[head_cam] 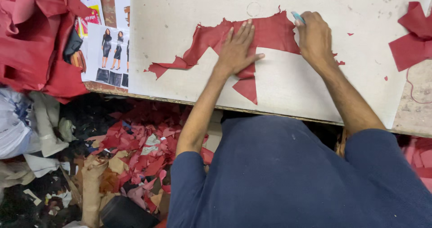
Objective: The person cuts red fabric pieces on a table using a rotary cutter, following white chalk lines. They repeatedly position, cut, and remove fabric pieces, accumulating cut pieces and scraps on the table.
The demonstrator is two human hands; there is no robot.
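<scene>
A ragged piece of red leather (270, 32) lies flat on a pale grey cutting board (171, 12). My left hand (237, 50) presses down on its middle with fingers spread flat. My right hand (314, 38) rests at the leather's right edge, closed around a small tool with a light blue handle (298, 17) that sticks up from the fist. The tool's tip is hidden under the hand.
A heap of red leather (36, 34) sits at the left, beside printed pictures of dresses (108, 52). Another red piece (416, 41) lies at the board's right edge. Red and tan offcuts (135, 151) cover the floor below the table edge.
</scene>
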